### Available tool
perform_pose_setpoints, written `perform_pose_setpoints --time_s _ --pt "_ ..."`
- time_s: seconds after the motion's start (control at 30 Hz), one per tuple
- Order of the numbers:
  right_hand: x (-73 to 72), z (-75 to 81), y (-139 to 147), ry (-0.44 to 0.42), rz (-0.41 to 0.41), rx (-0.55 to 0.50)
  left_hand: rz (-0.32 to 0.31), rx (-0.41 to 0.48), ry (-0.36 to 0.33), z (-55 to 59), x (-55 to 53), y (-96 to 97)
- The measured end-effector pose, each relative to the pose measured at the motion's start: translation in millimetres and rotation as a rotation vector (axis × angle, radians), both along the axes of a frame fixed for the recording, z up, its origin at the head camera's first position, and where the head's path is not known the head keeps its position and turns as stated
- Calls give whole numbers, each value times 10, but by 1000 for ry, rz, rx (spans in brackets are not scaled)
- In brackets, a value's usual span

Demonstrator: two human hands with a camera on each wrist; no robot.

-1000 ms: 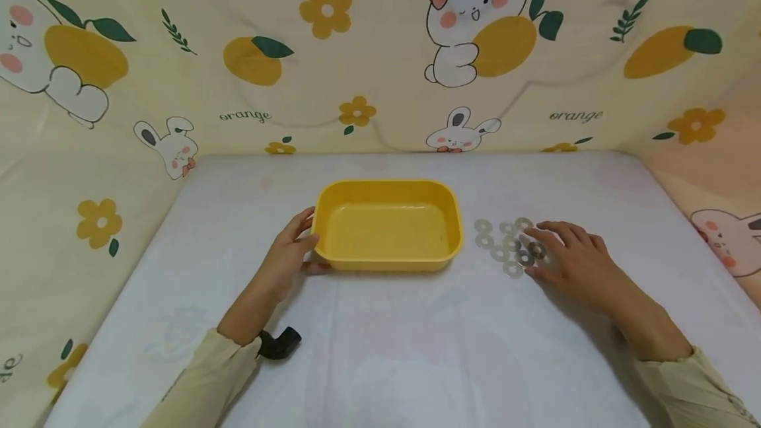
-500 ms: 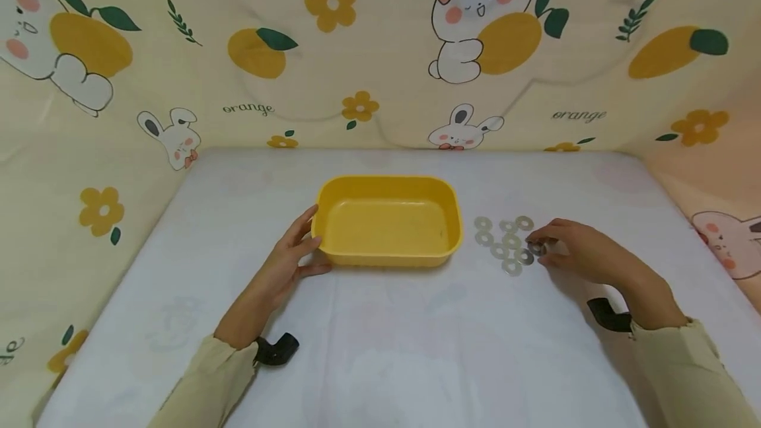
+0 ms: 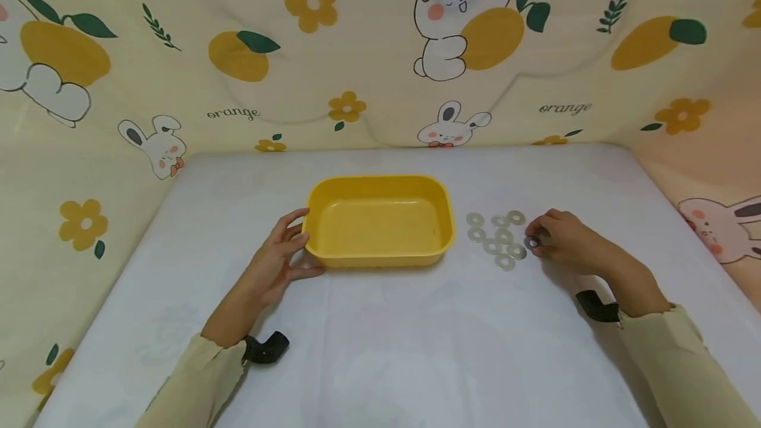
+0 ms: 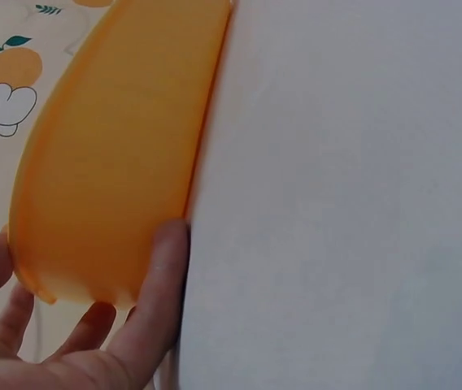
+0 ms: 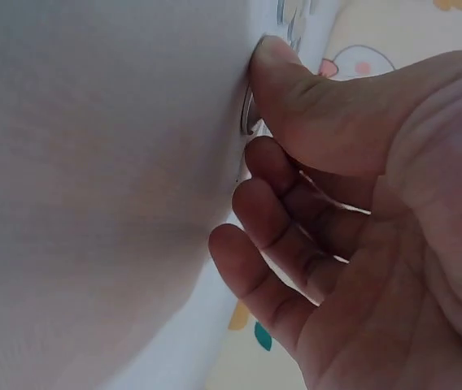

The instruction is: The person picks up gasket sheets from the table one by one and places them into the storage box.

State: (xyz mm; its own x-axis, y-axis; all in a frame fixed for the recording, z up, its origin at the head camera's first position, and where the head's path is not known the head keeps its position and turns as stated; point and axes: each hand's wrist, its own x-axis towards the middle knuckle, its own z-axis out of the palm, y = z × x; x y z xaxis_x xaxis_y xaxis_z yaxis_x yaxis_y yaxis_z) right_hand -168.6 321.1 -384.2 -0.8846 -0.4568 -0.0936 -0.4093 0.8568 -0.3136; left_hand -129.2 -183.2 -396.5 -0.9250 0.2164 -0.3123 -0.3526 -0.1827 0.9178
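Note:
My left hand [image 3: 276,259] holds the left end of a yellow plastic tray [image 3: 380,261]. In the left wrist view, my thumb lies along the tray wall [image 4: 125,146] and the other fingers bend round its end. To the right, my right hand [image 3: 571,243] pinches a dark metal washer [image 3: 532,242] at the tabletop between thumb and fingers. The right wrist view shows this washer's edge [image 5: 249,112] by my thumb, partly hidden. Beside that hand, several flat silvery washers [image 3: 503,236] lie in a loose cluster.
A white cloth [image 3: 386,342] covers the table. Patterned cream cloth [image 3: 357,51] with rabbits and oranges rises behind and at both sides. A black wrist-worn piece shows at the left sleeve [image 3: 266,347] and another at the right [image 3: 597,306].
My right hand's fingers have closed from spread over the washers to a pinch on one at the cluster's right edge. My left hand stays on the tray. The head view has shifted slightly.

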Motion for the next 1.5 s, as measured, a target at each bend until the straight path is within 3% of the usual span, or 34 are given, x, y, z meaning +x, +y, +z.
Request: perform_pose_setpoints --time_s 0.6,0.83,0.93,1.13,1.5 --pt "52 -9 67 -127 -81 -21 -12 -23 19 -38 22 10" --pt "30 37 112 -142 -45 -28 -33 -139 75 -8 9 -32" --pt "23 73 134 -186 -47 -38 -47 -176 62 8 -3 -65" --pt "-1 94 149 -185 -48 -20 -72 -250 43 42 -2 -97" --pt "18 114 151 -164 -62 -26 -104 -275 68 73 -8 -96"
